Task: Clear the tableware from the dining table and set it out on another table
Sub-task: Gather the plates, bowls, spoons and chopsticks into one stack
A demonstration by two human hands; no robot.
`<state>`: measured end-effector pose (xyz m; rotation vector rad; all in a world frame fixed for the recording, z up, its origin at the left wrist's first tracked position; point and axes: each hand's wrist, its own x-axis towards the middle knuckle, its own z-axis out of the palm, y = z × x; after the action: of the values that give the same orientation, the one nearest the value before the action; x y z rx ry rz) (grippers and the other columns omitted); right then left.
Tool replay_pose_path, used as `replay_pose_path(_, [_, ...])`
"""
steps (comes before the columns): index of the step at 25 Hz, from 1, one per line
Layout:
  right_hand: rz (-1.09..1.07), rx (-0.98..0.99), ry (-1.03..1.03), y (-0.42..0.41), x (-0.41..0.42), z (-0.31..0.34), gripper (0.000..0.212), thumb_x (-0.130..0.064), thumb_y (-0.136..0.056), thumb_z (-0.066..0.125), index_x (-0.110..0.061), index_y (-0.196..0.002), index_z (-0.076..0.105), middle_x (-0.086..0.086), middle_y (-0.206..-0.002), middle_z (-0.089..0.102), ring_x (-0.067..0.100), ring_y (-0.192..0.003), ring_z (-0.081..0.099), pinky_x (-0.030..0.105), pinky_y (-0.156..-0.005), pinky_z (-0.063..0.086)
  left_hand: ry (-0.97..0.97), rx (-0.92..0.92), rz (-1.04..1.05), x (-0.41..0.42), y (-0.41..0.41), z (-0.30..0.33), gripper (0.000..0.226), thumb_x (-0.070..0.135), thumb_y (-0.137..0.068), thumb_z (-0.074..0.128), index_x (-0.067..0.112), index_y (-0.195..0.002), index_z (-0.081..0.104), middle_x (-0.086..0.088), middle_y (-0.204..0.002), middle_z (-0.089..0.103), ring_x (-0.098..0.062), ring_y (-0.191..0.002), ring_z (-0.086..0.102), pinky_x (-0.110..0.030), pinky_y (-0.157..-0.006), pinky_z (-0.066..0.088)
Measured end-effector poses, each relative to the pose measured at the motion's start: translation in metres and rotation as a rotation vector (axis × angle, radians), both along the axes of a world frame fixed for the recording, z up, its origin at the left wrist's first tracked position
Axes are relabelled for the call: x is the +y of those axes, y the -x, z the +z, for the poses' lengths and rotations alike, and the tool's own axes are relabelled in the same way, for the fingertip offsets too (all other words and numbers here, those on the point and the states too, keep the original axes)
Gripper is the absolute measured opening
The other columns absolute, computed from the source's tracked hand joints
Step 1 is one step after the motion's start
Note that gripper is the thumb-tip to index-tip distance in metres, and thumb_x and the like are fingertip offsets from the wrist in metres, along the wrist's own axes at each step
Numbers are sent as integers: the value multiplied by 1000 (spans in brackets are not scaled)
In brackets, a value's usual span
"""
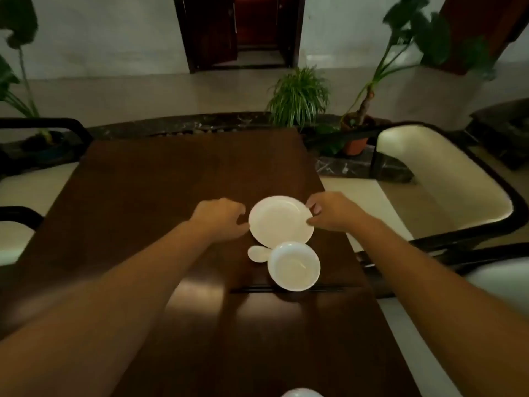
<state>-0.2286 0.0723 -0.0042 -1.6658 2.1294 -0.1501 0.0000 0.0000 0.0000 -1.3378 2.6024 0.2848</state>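
A white plate (280, 220) lies on the dark wooden table (143, 196), right of centre. My left hand (220, 219) touches its left rim with curled fingers. My right hand (329, 212) pinches its right rim between thumb and fingers. Just in front of the plate stands a white bowl (294, 266), overlapping the plate's near edge. A white spoon (257, 253) lies to the bowl's left, its handle hidden by the bowl. Thin dark chopsticks (252, 288) lie across the table beside the bowl's near side.
A cream chair with a black frame (446, 181) stands at the table's right; another chair edge (17, 224) is at the left. Potted plants (297, 98) stand behind the table's far edge. A white rounded object (300, 393) peeks in at the bottom edge.
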Motion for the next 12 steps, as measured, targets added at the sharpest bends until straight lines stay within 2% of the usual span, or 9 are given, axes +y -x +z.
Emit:
replay_pose_path(2, [-49,0,-16,20,-22,-25,49,-26,-79,70,-14,-123,53,12,-120,59,27,-107,56,35,-88,45,30,-63,15,-25,20,-23,49,51,-87,46,21,-126,49,-3,-117,61,-23,-104,58,-38,-85,50])
replay_pose_path(5, [-129,-11,-55,41,-45,-65,63,-26,-79,71,-9,-133,43,16,-130,53,31,-116,52,39,-96,43,6,-79,109,-49,40,-57,55,50,-87,49,18,-131,45,-6,-123,59,-26,-109,57,-41,-87,47])
replay_pose_path(7, [-146,0,-90,48,-50,-91,65,-28,-80,69,-5,-134,41,17,-133,50,33,-113,55,40,-94,47,-31,-89,167,-54,50,-83,56,48,-85,53,13,-128,47,-9,-124,58,-29,-107,57,-41,-85,47])
replay_pose_path(8, [-174,-19,-104,50,-52,-99,63,-28,-81,68,-4,-133,41,17,-131,51,32,-106,59,39,-88,51,-85,-41,233,-54,54,-93,54,44,-84,55,10,-124,48,-11,-121,58,-29,-101,58,-40,-81,49])
replay_pose_path(10, [-293,-150,-110,51,-55,-113,54,-20,-84,65,-3,-130,43,18,-124,55,30,-90,65,36,-76,56,-271,187,471,-56,62,-111,44,31,-85,59,4,-117,50,-14,-110,60,-29,-84,61,-40,-71,55])
replay_pose_path(12, [-434,-400,-64,50,-57,-125,33,-8,-85,60,0,-117,54,19,-114,63,30,-85,68,35,-74,58,-401,462,691,-55,66,-127,28,14,-84,59,2,-109,55,-16,-109,59,-31,-86,62,-41,-69,58])
